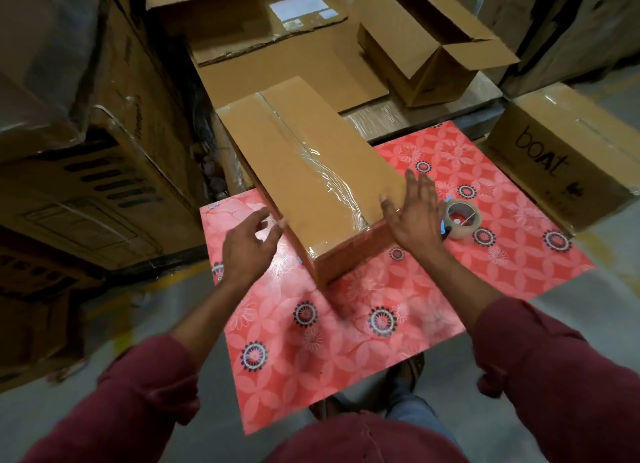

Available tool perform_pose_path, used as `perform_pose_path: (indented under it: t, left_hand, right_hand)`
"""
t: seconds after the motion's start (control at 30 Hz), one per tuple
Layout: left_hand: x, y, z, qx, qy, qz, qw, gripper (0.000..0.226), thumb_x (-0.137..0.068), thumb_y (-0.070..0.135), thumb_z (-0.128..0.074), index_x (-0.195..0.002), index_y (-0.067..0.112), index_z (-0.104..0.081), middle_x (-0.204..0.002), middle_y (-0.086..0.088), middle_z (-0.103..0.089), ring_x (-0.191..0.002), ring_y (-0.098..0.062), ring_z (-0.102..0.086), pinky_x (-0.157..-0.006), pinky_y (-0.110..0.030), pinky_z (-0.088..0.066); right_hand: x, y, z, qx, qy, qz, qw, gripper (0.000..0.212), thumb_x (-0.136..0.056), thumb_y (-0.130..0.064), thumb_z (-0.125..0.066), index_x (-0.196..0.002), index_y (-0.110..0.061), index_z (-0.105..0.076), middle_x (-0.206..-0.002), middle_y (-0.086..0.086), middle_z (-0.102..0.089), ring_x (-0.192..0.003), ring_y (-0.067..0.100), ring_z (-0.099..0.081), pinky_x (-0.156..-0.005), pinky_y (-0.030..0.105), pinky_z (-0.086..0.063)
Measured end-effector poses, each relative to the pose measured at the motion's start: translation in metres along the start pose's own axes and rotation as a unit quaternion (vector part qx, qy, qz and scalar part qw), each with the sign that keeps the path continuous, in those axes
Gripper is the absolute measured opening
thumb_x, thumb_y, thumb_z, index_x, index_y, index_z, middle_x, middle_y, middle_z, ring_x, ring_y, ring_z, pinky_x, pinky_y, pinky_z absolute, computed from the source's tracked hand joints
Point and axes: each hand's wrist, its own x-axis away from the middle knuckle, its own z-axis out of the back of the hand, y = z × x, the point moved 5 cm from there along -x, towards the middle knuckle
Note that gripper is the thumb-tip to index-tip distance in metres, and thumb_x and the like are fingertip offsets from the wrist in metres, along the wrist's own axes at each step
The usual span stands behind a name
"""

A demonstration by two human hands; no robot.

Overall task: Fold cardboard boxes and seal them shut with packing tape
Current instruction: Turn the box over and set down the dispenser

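Box [311, 172], closed, clear tape run along its top seam, sits on the red floral tabletop [329, 341]; its far end overhangs the table's far-left edge. Nearest the person: bare tabletop in front of the box's near corner, open room there. Left hand [247, 246] is at the box's near-left edge, fingers loosely curled, fingertips touching or just off the cardboard; cannot tell which, no clear hold. Right hand [414, 213] lies flat against the box's near-right edge, fingers straight, thumb on the top face, not clasping. Tape roll [460, 218] stands on the table just right of the box, just behind the right hand. Printed carton [561, 151] is right of the box, at the table's right edge. Beyond the box: flat cardboard sheet [294, 68], then open empty carton [426, 47] to far right. Stacked cartons [86, 151] wall off the box's left side.
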Motion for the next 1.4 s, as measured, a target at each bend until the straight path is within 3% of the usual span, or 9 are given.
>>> perform_pose_path:
  t: [0.2, 0.37, 0.53, 0.63, 0.73, 0.83, 1.0, 1.23, 1.4]
  left_hand:
    - [0.061, 0.031, -0.045, 0.306, -0.005, 0.250, 0.919, 0.052, -0.090, 0.052, -0.074, -0.135, 0.029, -0.062, -0.132, 0.007, -0.069, -0.120, -0.013, -0.064, -0.106, -0.045, -0.052]
    - [0.104, -0.015, 0.001, 0.276, 0.079, 0.248, 0.925, 0.007, -0.097, 0.037, -0.072, -0.103, 0.039, -0.070, -0.095, 0.034, -0.073, -0.092, 0.013, -0.067, -0.087, -0.029, -0.053]
    - [0.137, -0.070, 0.072, 0.029, 0.102, 0.247, 0.963, 0.067, -0.085, 0.060, -0.061, -0.134, 0.015, -0.064, -0.125, -0.005, -0.069, -0.118, -0.031, -0.065, -0.101, -0.043, -0.051]
    - [0.151, -0.055, 0.093, -0.098, 0.109, 0.261, 0.954, 0.081, -0.084, 0.062, -0.054, -0.150, 0.015, -0.051, -0.156, -0.018, -0.047, -0.145, -0.037, -0.044, -0.117, -0.051, -0.038]
    - [0.158, -0.007, 0.064, -0.088, 0.093, 0.199, 0.972, 0.085, -0.085, 0.063, -0.052, -0.153, 0.013, -0.050, -0.164, -0.018, -0.038, -0.152, -0.036, -0.034, -0.123, -0.050, -0.029]
    - [0.158, 0.045, -0.001, -0.138, 0.000, 0.121, 0.983, 0.095, -0.087, 0.076, -0.046, -0.160, 0.015, -0.039, -0.170, -0.018, -0.025, -0.157, -0.033, -0.024, -0.126, -0.051, -0.025]
    - [0.140, 0.042, -0.045, -0.260, -0.141, 0.101, 0.950, 0.105, -0.092, 0.067, -0.057, -0.167, 0.017, -0.004, -0.173, -0.017, 0.013, -0.161, -0.034, 0.010, -0.129, -0.057, -0.002]
    - [0.126, -0.027, 0.040, -0.311, -0.074, 0.125, 0.939, 0.083, -0.079, 0.061, -0.073, -0.152, 0.033, -0.046, -0.169, -0.008, -0.031, -0.157, -0.040, -0.021, -0.125, -0.062, -0.015]
    - [0.092, -0.085, 0.112, -0.370, 0.023, 0.185, 0.910, 0.045, -0.073, 0.028, -0.088, -0.113, 0.017, -0.072, -0.117, -0.016, -0.066, -0.112, -0.045, -0.058, -0.093, -0.055, -0.052]
  right_hand:
    - [-0.016, -0.015, 0.013, 0.085, -0.099, -0.032, 0.991, 0.033, -0.097, -0.036, -0.057, -0.113, -0.008, -0.061, -0.109, 0.023, -0.069, -0.105, 0.043, -0.065, -0.079, 0.042, -0.049]
    - [0.074, -0.048, 0.022, 0.189, -0.173, 0.035, 0.966, 0.038, -0.096, -0.049, -0.059, -0.096, -0.012, -0.067, -0.101, 0.019, -0.071, -0.099, 0.038, -0.068, -0.069, 0.036, -0.044]
    - [0.157, -0.083, 0.015, -0.021, -0.418, 0.097, 0.903, 0.023, -0.093, -0.019, -0.052, -0.085, -0.014, -0.073, -0.075, -0.002, -0.073, -0.073, 0.021, -0.072, -0.061, 0.028, -0.047]
    - [0.123, -0.091, 0.022, -0.072, -0.368, 0.123, 0.919, 0.034, -0.094, -0.006, -0.057, -0.118, -0.020, -0.076, -0.083, -0.005, -0.077, -0.066, 0.004, -0.067, -0.064, 0.014, -0.047]
    - [0.064, -0.093, 0.018, 0.004, -0.247, 0.203, 0.947, 0.057, -0.085, -0.004, -0.059, -0.137, -0.026, -0.066, -0.127, 0.005, -0.072, -0.111, 0.024, -0.070, -0.090, 0.028, -0.054]
    - [0.021, -0.098, -0.009, 0.138, -0.252, 0.307, 0.907, 0.090, -0.076, -0.005, -0.064, -0.159, -0.028, -0.036, -0.168, 0.007, -0.029, -0.153, 0.030, -0.029, -0.121, 0.047, -0.033]
    - [0.020, -0.087, -0.040, 0.264, -0.281, 0.359, 0.850, 0.109, -0.079, -0.022, -0.071, -0.166, -0.026, -0.004, -0.174, 0.001, 0.001, -0.159, 0.024, -0.006, -0.122, 0.054, -0.027]
    - [0.072, -0.103, -0.042, 0.198, -0.272, 0.364, 0.869, 0.089, -0.080, -0.021, -0.054, -0.163, -0.024, -0.021, -0.172, 0.001, -0.015, -0.156, 0.026, -0.019, -0.110, 0.050, -0.047]
    - [0.129, -0.157, -0.035, 0.095, -0.333, 0.350, 0.870, 0.081, -0.094, -0.037, -0.061, -0.164, -0.023, -0.022, -0.168, 0.003, -0.029, -0.152, 0.025, -0.030, -0.120, 0.035, -0.035]
